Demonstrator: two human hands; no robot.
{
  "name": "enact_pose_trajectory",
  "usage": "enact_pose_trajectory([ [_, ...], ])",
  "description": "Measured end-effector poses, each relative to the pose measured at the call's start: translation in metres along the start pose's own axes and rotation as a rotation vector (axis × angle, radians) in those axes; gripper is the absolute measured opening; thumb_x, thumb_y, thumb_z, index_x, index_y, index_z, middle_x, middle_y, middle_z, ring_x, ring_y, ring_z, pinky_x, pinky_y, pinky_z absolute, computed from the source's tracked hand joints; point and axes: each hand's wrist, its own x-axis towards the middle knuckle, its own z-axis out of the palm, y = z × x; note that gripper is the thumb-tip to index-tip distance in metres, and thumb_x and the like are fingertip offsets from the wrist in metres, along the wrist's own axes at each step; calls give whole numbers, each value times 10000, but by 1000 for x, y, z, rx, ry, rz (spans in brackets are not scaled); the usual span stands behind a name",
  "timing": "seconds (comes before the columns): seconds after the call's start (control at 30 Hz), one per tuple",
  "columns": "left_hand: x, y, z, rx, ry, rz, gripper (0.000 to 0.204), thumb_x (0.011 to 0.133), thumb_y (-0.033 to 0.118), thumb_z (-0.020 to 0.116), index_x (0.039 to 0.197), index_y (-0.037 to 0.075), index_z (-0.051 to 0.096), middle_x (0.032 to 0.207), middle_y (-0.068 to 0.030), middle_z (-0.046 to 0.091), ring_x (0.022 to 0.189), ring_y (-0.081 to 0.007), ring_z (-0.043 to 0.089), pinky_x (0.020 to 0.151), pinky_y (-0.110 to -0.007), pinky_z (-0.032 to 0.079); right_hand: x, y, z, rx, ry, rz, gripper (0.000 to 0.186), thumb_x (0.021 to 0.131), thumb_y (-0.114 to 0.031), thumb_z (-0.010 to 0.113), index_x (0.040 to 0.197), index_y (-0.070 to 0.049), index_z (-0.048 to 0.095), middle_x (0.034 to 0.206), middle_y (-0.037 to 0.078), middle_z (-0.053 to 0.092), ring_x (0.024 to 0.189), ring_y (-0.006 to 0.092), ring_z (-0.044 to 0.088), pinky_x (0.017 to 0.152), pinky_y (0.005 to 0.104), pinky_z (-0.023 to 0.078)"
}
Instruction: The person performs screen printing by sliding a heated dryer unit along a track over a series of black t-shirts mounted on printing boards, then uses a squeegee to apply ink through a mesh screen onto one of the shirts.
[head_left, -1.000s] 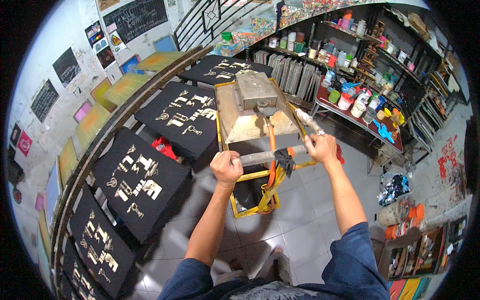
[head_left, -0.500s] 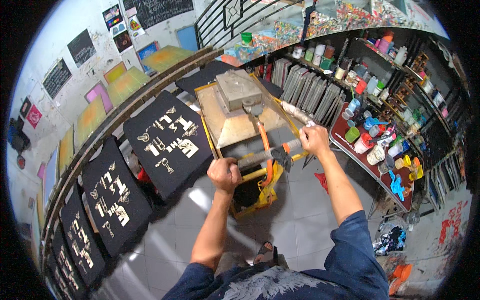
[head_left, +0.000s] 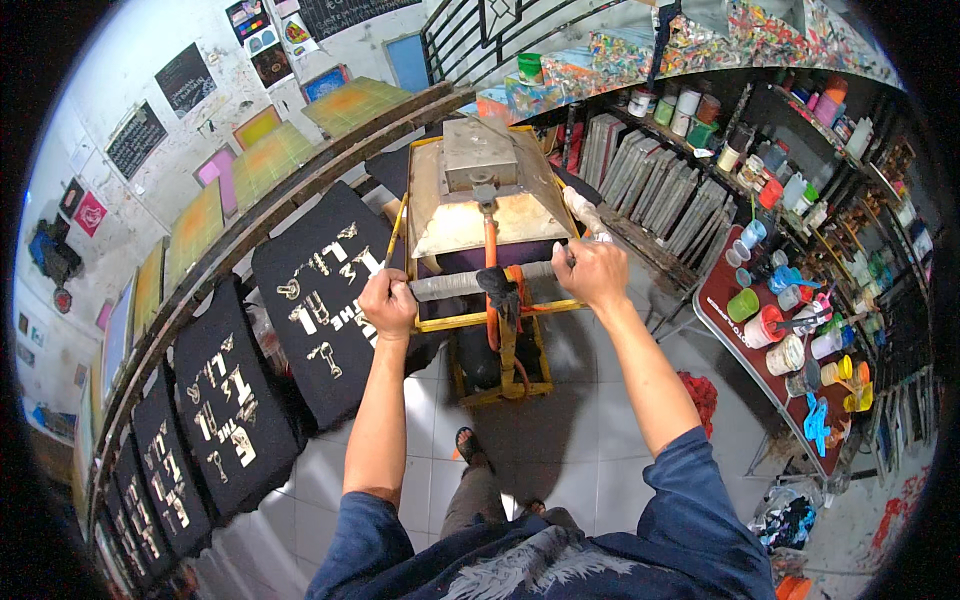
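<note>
Both my fists are closed round a handle bar (head_left: 448, 287) wrapped in grey tape. My left hand (head_left: 389, 303) grips its left end, beside the nearest printed black T-shirt (head_left: 318, 215). My right hand (head_left: 592, 273) holds the right end. The bar belongs to a metal-hooded heater (head_left: 450, 232), apparently a flash dryer, with a box on top and a yellow frame (head_left: 470, 322) around it. An orange cable (head_left: 491, 245) runs down from the hood past a black tied bundle (head_left: 494, 282) at the bar's middle. Below stands a yellow base (head_left: 548, 365). What lies under the hood is mostly hidden.
More black printed shirts (head_left: 218, 400) line a curved rail on the left. At right stand a dark red table (head_left: 715, 310) with cups and paint pots, stacked screens (head_left: 650, 180) and crowded shelves. A red cloth (head_left: 697, 400) lies on the tiled floor.
The heater has swung round, so its handle bar now lies nearly level instead of slanting. My left hand has moved left and away from me, and my right hand slightly left. The head view has shifted.
</note>
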Motion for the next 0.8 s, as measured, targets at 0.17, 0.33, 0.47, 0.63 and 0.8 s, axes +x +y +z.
enact_pose_trajectory([
  [0.17,23,-41,27,-14,3,9,179,810,68,500,733,23,655,649,-129,638,538,-276,623,547,-367,482,26,-2,34,-71,27,31,436,910,-378,657,590,-85,614,562,163,642,527,363,670,522,492,538],
  [0.33,52,-92,45,-39,-31,-13,166,786,69,495,746,21,648,678,-143,642,583,-299,628,568,-395,491,52,-20,65,-126,5,67,431,914,-378,660,599,-89,607,568,159,642,541,358,672,525,484,536],
  [0.47,83,-129,60,-26,-33,21,158,756,45,487,747,12,641,674,-150,632,586,-315,619,571,-403,493,72,-35,92,-86,17,88,427,913,-377,671,604,-98,581,570,153,637,532,352,661,527,477,533],
  [0.63,104,-170,71,-92,-106,-47,194,773,76,467,772,10,649,668,-143,620,559,-296,618,567,-380,492,86,-56,114,-96,28,129,416,907,-363,691,610,-106,555,570,134,636,529,331,656,539,450,536],
  [0.8,120,-194,88,-97,-153,-35,234,818,136,463,817,17,665,689,-132,649,578,-288,641,592,-365,499,98,-59,131,-121,43,127,391,904,-351,695,621,-111,571,567,120,632,532,308,654,545,440,533],
])
